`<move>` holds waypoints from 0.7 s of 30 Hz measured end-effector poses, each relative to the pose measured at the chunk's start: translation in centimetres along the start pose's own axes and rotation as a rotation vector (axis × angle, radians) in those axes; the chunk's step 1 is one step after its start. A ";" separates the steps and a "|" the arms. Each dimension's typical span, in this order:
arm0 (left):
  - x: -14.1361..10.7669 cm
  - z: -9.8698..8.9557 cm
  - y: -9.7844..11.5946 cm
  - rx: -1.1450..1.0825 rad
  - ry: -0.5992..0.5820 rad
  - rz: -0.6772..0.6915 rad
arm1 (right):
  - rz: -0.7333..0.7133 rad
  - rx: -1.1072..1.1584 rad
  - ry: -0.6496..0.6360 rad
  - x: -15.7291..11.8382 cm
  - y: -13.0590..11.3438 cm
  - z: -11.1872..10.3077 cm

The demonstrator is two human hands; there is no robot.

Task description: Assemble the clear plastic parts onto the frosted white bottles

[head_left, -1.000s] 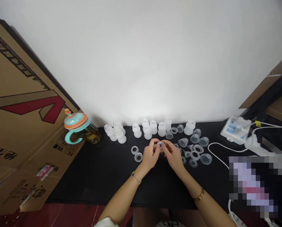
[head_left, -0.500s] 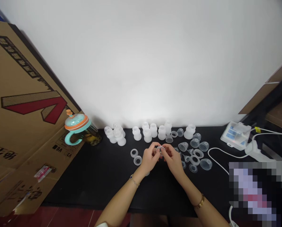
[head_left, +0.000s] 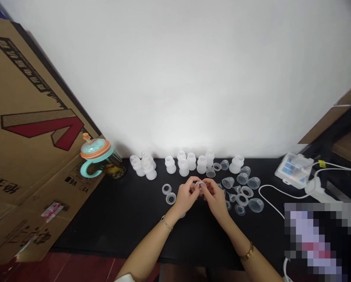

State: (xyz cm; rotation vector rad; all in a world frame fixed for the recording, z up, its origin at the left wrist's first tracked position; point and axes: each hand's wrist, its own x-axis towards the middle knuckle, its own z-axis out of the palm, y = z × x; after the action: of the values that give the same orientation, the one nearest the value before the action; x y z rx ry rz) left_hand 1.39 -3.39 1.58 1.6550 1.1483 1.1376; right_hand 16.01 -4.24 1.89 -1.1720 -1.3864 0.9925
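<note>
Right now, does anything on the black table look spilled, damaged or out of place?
Nothing looks spilled or broken on the table. One oddity: a blocky, pixelated patch at lower right hides whatever is there. The mug beside the cardboard box seems to lean, though lens distortion may explain that.

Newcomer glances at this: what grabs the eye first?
Probably the big cardboard box with its red mark on the left, then the turquoise-and-orange mug beside it. Near the centre, the left hand and right hand hold a small clear part, with white bottles beyond them.
</note>
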 end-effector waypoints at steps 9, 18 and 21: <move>-0.2 0.0 0.4 0.078 0.026 0.003 | 0.001 -0.036 0.000 -0.1 -0.1 0.0; -0.3 -0.2 0.6 0.093 -0.009 0.022 | -0.010 -0.035 0.001 -0.1 -0.3 0.0; -0.3 -0.3 0.7 0.099 -0.011 0.030 | -0.005 -0.033 0.001 -0.2 -0.2 0.0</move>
State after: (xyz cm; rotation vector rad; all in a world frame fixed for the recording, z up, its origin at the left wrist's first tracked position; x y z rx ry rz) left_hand 1.25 -3.83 2.25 1.7574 1.1928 1.1044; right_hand 15.98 -4.48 2.09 -1.1927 -1.4092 0.9685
